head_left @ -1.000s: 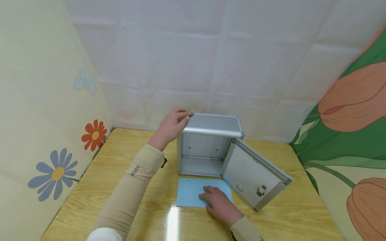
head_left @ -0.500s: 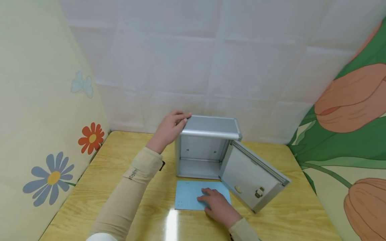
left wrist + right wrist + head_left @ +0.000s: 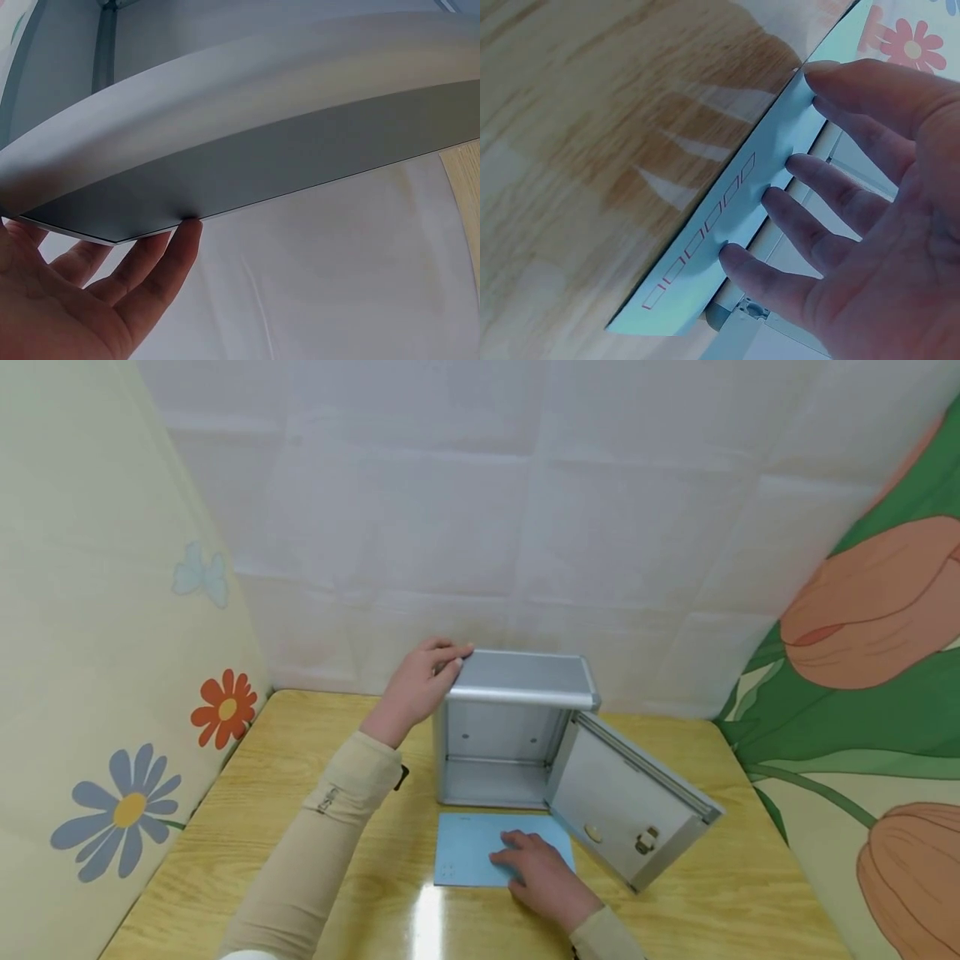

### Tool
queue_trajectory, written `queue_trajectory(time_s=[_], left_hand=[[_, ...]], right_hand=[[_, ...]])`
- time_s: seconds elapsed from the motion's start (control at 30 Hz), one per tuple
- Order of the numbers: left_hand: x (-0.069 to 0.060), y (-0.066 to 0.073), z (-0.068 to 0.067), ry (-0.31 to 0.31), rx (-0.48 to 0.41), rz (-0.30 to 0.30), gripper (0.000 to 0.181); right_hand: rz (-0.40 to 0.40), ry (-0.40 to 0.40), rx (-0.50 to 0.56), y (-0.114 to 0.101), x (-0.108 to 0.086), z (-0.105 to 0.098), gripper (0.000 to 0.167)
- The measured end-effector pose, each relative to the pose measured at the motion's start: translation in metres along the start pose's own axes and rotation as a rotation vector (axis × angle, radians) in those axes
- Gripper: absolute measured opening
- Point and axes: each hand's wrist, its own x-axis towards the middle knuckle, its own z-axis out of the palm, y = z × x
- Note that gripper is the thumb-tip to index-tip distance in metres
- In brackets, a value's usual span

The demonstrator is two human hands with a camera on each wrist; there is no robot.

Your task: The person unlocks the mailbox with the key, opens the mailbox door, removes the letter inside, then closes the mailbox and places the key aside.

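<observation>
A silver metal box (image 3: 517, 681) stands on the table with its door (image 3: 637, 797) swung out to the right. My left hand (image 3: 420, 685) holds the box's upper left corner; in the left wrist view, some fingertips bend over the edge of its grey top and are hidden. In front of the opening lies a light blue envelope (image 3: 468, 847), flat on the table. My right hand (image 3: 543, 872) rests on the envelope's right half with spread fingers. The right wrist view shows the fingertips touching the envelope (image 3: 705, 247), beside a row of several red squares.
The door's inner face carries a lock (image 3: 647, 839) and reaches toward the table's right part. Behind the wooden table (image 3: 300, 760) hangs a white sheet (image 3: 420, 527). Flower-patterned panels flank it on the left (image 3: 90, 652) and right (image 3: 862, 693).
The head view has shifted slightly, so everything sits a little lower and further left. Both hands, the box and the envelope keep their places relative to each other.
</observation>
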Motion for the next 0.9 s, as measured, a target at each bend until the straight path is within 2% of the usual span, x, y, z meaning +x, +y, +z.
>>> queue_trajectory(time_s=[0.2,0.33,0.43,0.6,0.9], left_hand=[[0.002,0.0,0.001,0.011,-0.006,-0.003,0.037],[0.001,0.0,0.001,0.014,-0.003,-0.002,0.036],[0.0,0.0,0.001,0.015,-0.007,0.005,0.036],[-0.001,0.0,0.001,0.016,-0.018,0.007,0.037],[-0.002,0.003,0.001,0.007,-0.022,-0.006,0.036]], right_hand=[[-0.007,0.016,0.003,-0.001,-0.001,-0.006,0.037],[-0.047,0.089,-0.018,-0.003,-0.003,-0.018,0.041],[-0.081,0.178,-0.035,-0.006,-0.005,-0.032,0.042],[-0.12,0.341,-0.006,-0.013,-0.01,-0.06,0.043],[-0.256,0.65,-0.04,-0.023,-0.027,-0.108,0.035]])
